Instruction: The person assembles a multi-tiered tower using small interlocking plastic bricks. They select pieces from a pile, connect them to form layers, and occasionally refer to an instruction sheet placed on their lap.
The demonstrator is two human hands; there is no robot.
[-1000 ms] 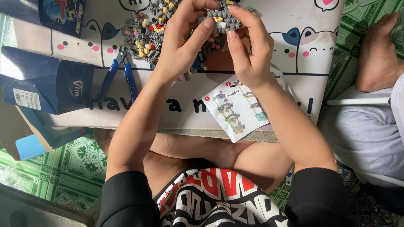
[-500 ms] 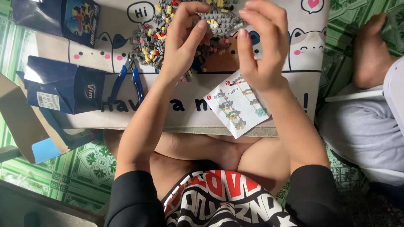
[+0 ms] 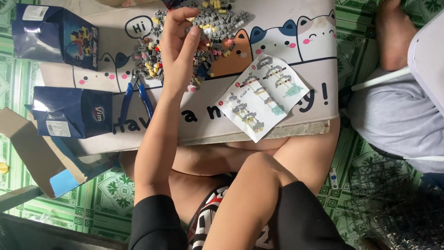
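Bricks [image 3: 203,32] heaped at tabletop [image 3: 305,104] twelve o'clock; left hand [image 3: 178,46] rests there, grip unclear; right hand unseen.

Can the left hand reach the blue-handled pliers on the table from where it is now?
Probably yes. The left hand rests on the pile of small building bricks, and the blue-handled pliers lie just beside its wrist on the cat-print table top, with nothing lying between them.

The left hand [image 3: 180,46] reaches far forward, fingers curled down, forearm stretched straight. The right arm bends back near the body, its hand hidden.
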